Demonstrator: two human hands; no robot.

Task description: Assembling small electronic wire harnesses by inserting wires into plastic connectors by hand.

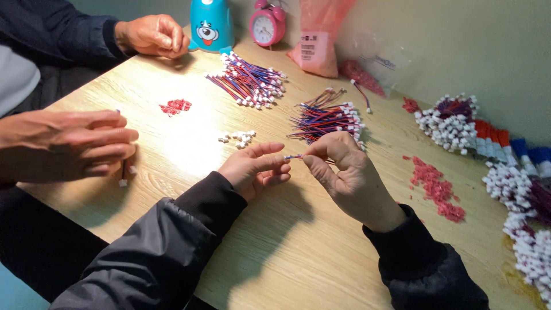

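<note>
My left hand (255, 168) and my right hand (343, 172) meet over the middle of the wooden table (287, 252). Together they pinch one short red-and-blue wire lead with a white connector (294, 157) between their fingertips. Just beyond my right hand lies a pile of similar leads (327, 117). A few loose white connector housings (238, 138) lie in front of my left hand.
Another person's hands (74, 143) (154, 35) rest at the left, one on wire pieces. A second lead pile (248, 80), red bits (175, 106) (436, 186), bundled leads along the right edge (459, 123), a blue toy (211, 26), pink clock (267, 24) and pink bag (318, 40) stand around.
</note>
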